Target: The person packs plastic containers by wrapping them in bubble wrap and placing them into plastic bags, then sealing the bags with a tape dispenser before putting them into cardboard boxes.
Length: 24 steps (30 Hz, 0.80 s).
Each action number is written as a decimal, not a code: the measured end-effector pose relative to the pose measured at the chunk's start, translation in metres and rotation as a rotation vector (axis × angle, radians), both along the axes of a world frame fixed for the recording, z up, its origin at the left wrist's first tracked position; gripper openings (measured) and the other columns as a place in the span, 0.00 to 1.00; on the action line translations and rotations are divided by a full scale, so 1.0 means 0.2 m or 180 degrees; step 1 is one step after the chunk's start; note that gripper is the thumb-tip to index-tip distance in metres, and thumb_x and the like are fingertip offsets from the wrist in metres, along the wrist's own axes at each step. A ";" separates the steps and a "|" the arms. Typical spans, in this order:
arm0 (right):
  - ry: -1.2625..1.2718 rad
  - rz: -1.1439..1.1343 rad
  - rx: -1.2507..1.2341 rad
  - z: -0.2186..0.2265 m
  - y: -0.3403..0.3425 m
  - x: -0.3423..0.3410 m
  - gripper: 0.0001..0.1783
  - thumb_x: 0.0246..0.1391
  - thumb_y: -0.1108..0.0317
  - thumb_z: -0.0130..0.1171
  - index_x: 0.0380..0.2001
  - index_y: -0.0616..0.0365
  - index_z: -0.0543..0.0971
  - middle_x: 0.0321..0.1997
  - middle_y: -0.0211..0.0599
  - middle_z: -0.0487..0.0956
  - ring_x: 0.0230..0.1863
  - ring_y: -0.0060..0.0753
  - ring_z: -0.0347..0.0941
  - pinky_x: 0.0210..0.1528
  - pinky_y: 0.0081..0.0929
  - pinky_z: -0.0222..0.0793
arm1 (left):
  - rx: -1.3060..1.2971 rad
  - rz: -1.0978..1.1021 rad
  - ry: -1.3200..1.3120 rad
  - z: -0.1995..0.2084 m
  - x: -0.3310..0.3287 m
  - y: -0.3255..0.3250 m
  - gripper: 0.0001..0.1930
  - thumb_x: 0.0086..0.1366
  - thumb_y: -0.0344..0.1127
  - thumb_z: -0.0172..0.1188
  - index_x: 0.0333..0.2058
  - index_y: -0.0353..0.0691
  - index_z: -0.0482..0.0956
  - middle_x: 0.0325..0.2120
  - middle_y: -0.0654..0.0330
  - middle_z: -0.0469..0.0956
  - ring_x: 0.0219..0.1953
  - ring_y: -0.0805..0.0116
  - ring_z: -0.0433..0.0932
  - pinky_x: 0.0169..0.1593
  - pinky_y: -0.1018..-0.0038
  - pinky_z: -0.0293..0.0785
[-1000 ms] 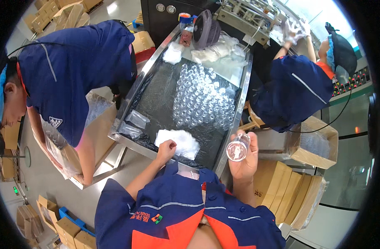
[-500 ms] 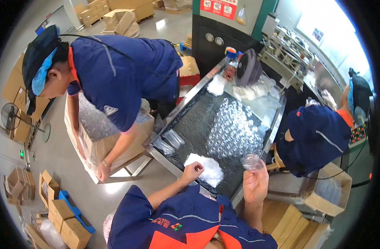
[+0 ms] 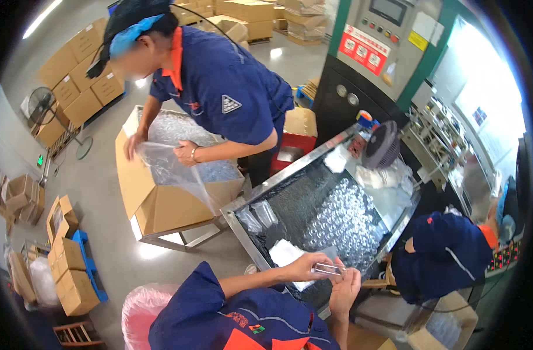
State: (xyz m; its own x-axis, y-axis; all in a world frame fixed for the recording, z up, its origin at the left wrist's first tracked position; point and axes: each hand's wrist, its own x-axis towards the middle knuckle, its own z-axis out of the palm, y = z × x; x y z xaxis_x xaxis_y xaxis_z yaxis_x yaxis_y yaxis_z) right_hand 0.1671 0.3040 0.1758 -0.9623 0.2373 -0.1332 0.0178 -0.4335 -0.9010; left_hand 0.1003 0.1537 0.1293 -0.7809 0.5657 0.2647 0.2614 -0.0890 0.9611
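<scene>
A small clear plastic piece (image 3: 328, 268), hollow in look, is held between my two hands over the near edge of the black-lined table. My left hand (image 3: 304, 267) is closed on its left end, and my right hand (image 3: 344, 287) pinches its right end. Something pale and translucent shows just above the piece; I cannot tell what it is. Beside my left hand lies a white cloth (image 3: 285, 253). Beyond my hands, many clear round plastic pieces (image 3: 343, 224) cover the table's black surface (image 3: 295, 195). Several clear tubular pieces (image 3: 265, 214) lie at its left corner.
On the left a co-worker (image 3: 231, 99) handles a clear bag (image 3: 176, 160) in a large carton (image 3: 167, 207). Another person (image 3: 444, 256) sits at right. A small dark fan (image 3: 381, 144) stands on the table's far end. Cartons (image 3: 74, 286) are stacked at lower left.
My left hand has moved right to join my right hand, which has come lower; both now grip the clear piece. The left co-worker has straightened and pulled up the bag. My view has shifted left.
</scene>
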 end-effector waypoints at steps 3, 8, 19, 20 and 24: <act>-0.0030 -0.0110 -0.0126 0.00 0.02 0.02 0.11 0.66 0.62 0.41 0.40 0.61 0.62 0.48 0.55 0.71 0.47 0.45 0.74 0.49 0.39 0.73 | 0.0988 -0.0549 -0.1765 -0.09 0.00 -0.01 0.17 0.58 0.27 0.63 0.47 0.38 0.75 0.31 0.68 0.74 0.35 0.81 0.72 0.39 0.81 0.69; -0.0062 -0.0635 0.0341 -0.03 0.03 0.00 0.11 0.66 0.65 0.38 0.41 0.63 0.60 0.44 0.53 0.71 0.44 0.44 0.74 0.49 0.40 0.73 | 0.0988 -0.0419 -0.1683 -0.05 -0.02 -0.07 0.22 0.59 0.27 0.62 0.52 0.36 0.72 0.31 0.70 0.73 0.33 0.84 0.69 0.39 0.84 0.67; 0.0349 -0.0391 0.3170 0.01 -0.11 0.02 0.11 0.61 0.74 0.45 0.45 0.70 0.68 0.50 0.52 0.70 0.47 0.42 0.72 0.49 0.31 0.70 | 0.1017 -0.0091 -0.0922 0.00 0.04 -0.08 0.20 0.59 0.25 0.57 0.52 0.38 0.74 0.44 0.65 0.70 0.31 0.83 0.67 0.36 0.83 0.65; 0.0786 -0.0188 0.3857 0.01 -0.12 0.01 0.12 0.58 0.76 0.47 0.45 0.69 0.69 0.51 0.53 0.69 0.48 0.44 0.71 0.48 0.34 0.68 | 0.1238 -0.0242 -0.0960 0.01 0.05 -0.07 0.20 0.58 0.24 0.57 0.51 0.39 0.74 0.45 0.65 0.70 0.31 0.83 0.67 0.35 0.83 0.65; 0.0945 0.0343 0.4501 -0.02 -0.10 0.02 0.13 0.53 0.79 0.51 0.44 0.66 0.74 0.53 0.52 0.66 0.47 0.49 0.70 0.45 0.38 0.68 | 0.0914 -0.0213 -0.0896 0.00 0.06 -0.08 0.19 0.57 0.23 0.57 0.48 0.38 0.75 0.45 0.63 0.70 0.32 0.81 0.69 0.36 0.82 0.68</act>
State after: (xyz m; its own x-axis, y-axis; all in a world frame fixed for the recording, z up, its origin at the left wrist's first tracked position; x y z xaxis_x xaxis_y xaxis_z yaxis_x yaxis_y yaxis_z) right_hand 0.1707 0.2844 0.1714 -0.9335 -0.0753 0.3506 -0.2679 0.7965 -0.5421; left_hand 0.1118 0.1375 0.1300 -0.8094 0.5520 0.2004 -0.0240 -0.3721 0.9279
